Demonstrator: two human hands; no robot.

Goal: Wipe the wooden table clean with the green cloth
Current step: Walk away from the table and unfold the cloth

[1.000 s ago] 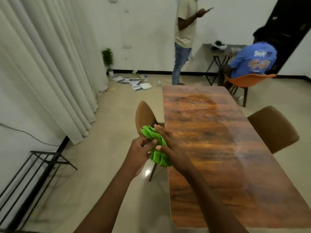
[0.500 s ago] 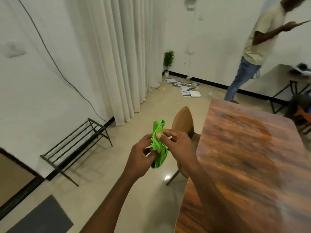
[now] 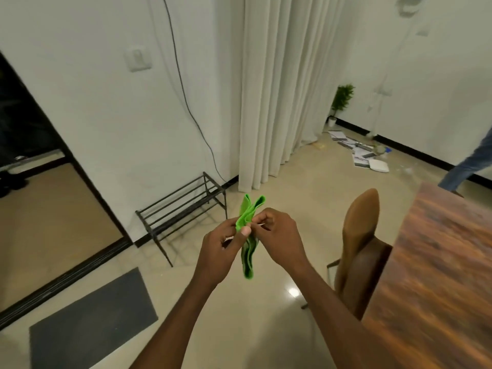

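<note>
The green cloth [image 3: 248, 255] hangs folded and upright in mid-air over the floor, left of the table. My left hand [image 3: 222, 249] pinches its upper part with thumb and fingers. My right hand [image 3: 279, 235] grips the same upper part from the right. The wooden table [image 3: 439, 275] fills the right edge of the view, apart from both hands. Only its left side shows.
A brown chair [image 3: 359, 243] is tucked against the table's left side, close to my right forearm. A black metal rack [image 3: 183, 209] stands by the wall. A grey mat [image 3: 90, 326] lies on the floor. Papers [image 3: 364, 155], a small plant [image 3: 340, 99] and a person's leg [image 3: 468, 163] are farther back.
The view has swung left, away from the table. Both hands kept hold of the cloth and now hold it over the floor, hanging more upright and narrower.
</note>
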